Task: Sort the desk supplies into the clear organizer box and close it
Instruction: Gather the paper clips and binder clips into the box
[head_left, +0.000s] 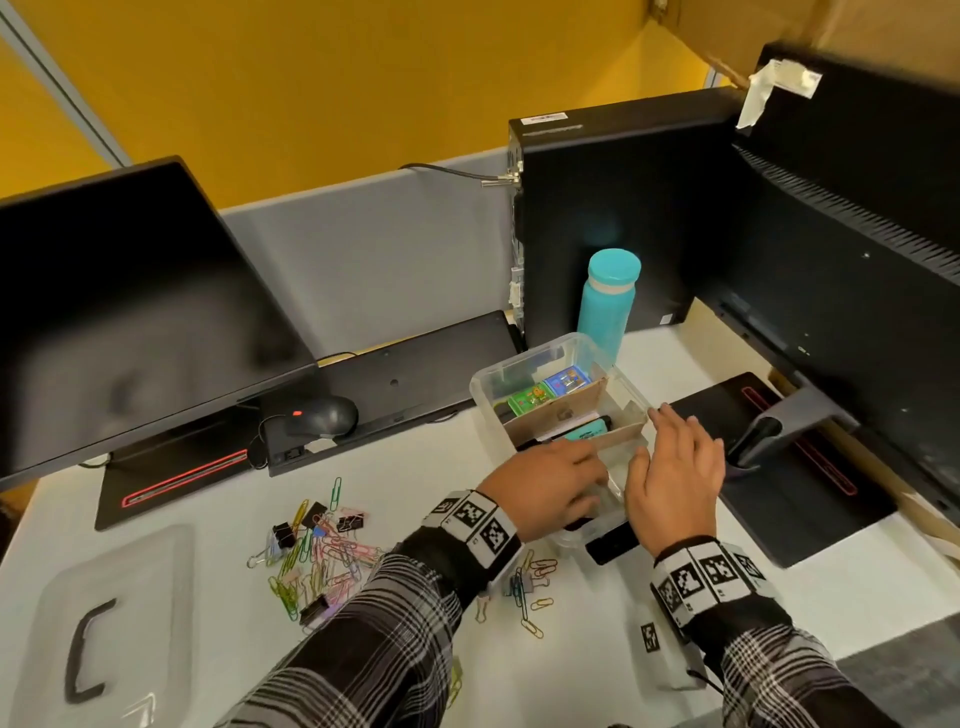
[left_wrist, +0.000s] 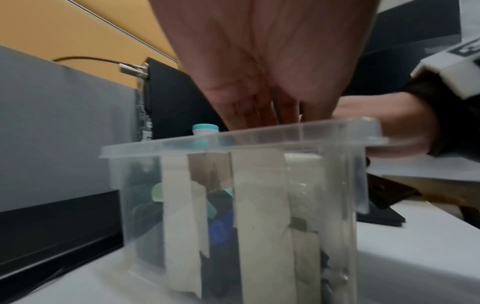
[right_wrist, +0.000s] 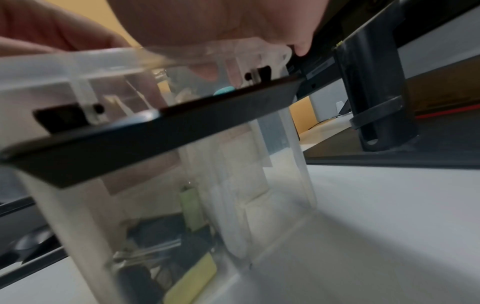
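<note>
Hands met at the near end of the clear box (head_left: 524, 371), which stood open on the desk (head_left: 218, 499) in front of a teal bottle (head_left: 609, 299). We saw our left hand (head_left: 550, 488) reaching down over the near rim, fingers (left_wrist: 249, 111) straight and close together, dipping into the box; whether they held anything we could not tell. Our right hand (head_left: 675, 467) lay just beside it, fingers relaxed and spread along the right rim, resting on the plastic without curling around it. Beyond both hands, cardboard dividers (head_left: 558, 413) split the box into compartments: 2 small colourful packs (head_left: 550, 389) sat in the far one, and a teal item (head_left: 587, 430) lay in the next. A black latch (head_left: 612, 543) hung at the box end below our right wrist. Left of our left wrist, a pile of paper clips (head_left: 322, 556) and binder clips lay loose on the desk. Further left lay the lid (head_left: 111, 623), well apart from the box.
</note>
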